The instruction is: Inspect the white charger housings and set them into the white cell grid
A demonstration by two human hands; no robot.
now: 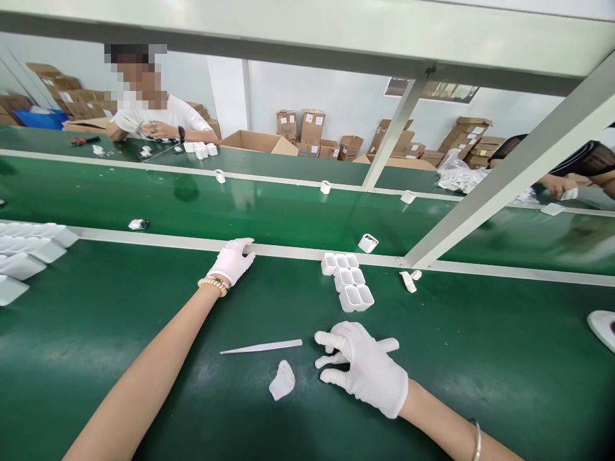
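My left hand [233, 261], in a white glove, reaches to the pale rail [288, 251] with thumb and fingers apart and nothing visible in it. My right hand [362, 365], also gloved, hovers over the green table [216, 410] with its fingers spread. A white stick-like piece [390, 345] shows behind that hand; whether it is touched is unclear. To the hand's left lie slim white tweezers [262, 347] and a crumpled white piece [282, 380]. Several white open cups [353, 298] stand grouped beyond my right hand.
White cases [33, 246] are lined up at the far left. Small white pieces [408, 281] lie by the slanted metal post [509, 153]. A white housing [368, 242] rests on the belt [269, 214] past the rail. Two people sit across, near cardboard boxes [259, 142].
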